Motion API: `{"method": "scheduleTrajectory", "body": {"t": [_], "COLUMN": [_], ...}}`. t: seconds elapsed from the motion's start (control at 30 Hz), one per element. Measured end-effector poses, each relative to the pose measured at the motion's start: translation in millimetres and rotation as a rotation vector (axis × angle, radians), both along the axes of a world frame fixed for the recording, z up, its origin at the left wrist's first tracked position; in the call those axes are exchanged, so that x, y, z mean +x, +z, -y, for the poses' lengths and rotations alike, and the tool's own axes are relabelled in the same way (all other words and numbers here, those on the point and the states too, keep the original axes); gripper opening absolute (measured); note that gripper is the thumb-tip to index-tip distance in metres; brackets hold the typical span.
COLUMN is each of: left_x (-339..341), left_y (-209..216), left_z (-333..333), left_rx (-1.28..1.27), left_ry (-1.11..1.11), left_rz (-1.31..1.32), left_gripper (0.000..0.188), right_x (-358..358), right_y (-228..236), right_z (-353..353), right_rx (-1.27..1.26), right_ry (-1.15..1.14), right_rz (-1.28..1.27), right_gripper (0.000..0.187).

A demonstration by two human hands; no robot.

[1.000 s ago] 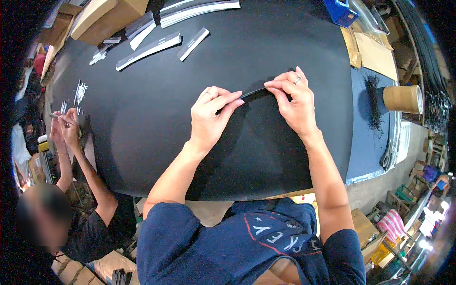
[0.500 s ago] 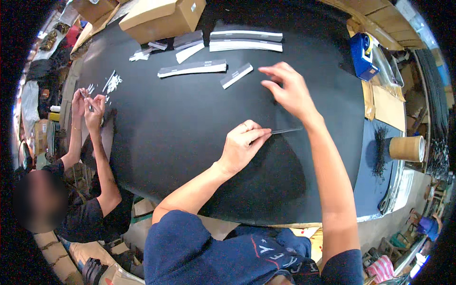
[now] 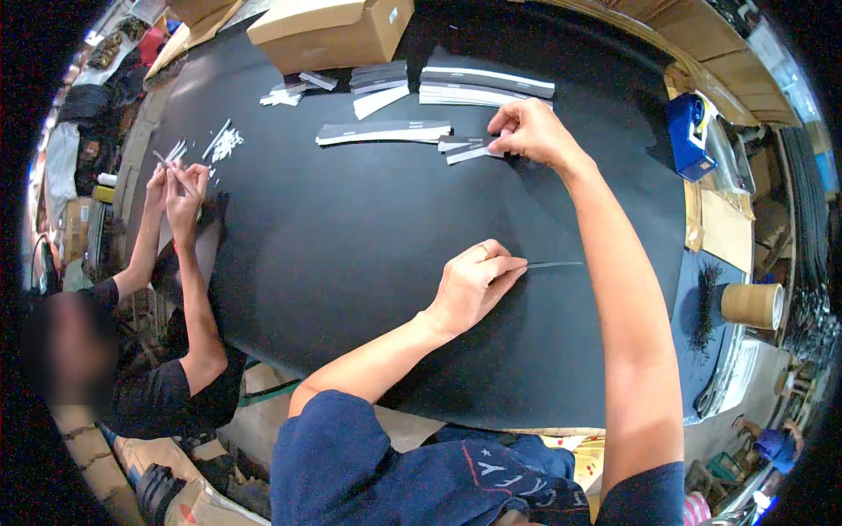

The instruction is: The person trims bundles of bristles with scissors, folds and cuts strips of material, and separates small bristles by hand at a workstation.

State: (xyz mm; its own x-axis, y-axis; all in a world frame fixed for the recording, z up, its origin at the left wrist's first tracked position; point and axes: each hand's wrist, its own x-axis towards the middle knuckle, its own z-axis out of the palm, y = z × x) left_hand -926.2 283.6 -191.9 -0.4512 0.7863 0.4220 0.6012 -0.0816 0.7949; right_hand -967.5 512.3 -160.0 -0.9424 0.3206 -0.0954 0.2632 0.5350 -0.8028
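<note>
My left hand [image 3: 478, 282] is over the middle of the black table, its fingertips pinched on one end of a thin dark strip [image 3: 556, 263]. The strip's free end points right. Farther off, my right hand [image 3: 537, 133] has thumb and forefinger closed on the right end of a short black-and-white label strip [image 3: 474, 155]. Another short strip lies partly beneath it. Just left of these is a long stack of black-and-white strips [image 3: 383, 134]. Behind my right hand lie more long stacked strips [image 3: 487, 86], partly hidden by the fingers.
A cardboard box [image 3: 329, 35] stands at the far edge, with shorter strips [image 3: 380, 88] before it. At left a co-worker's hands [image 3: 180, 188] hold thin pieces beside a white scrap pile [image 3: 226, 145]. A blue tape dispenser [image 3: 691, 140] and a cardboard tube [image 3: 752, 306] are at right.
My right hand has moved down onto the short strips and pinched one, and the strips now lie fanned apart. The left hand keeps its pinch on the thin strip. The view has shifted slightly.
</note>
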Motion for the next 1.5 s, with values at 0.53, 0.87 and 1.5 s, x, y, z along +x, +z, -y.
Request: {"method": "scheduleTrajectory", "body": {"t": [0.53, 0.87, 1.5], "left_x": [3.6, 0.2, 0.8], "left_y": [7.4, 6.4, 4.8], "left_z": [-3.0, -3.0, -3.8], "left_rx": [-0.102, -0.210, -0.153], "left_ry": [0.009, 0.026, -0.035], "left_rz": [0.013, 0.048, 0.142], "left_gripper": [0.010, 0.010, 0.011], "right_x": [29.5, 176.0, 203.1], "right_y": [4.8, 39.3, -6.2], "right_z": [7.8, 55.1, 85.5], "right_rx": [0.398, -0.007, 0.576], "right_ry": [-0.063, -0.093, -0.118], "right_rz": [-0.314, -0.424, -0.437], "right_gripper": [0.014, 0.012, 0.015]}}
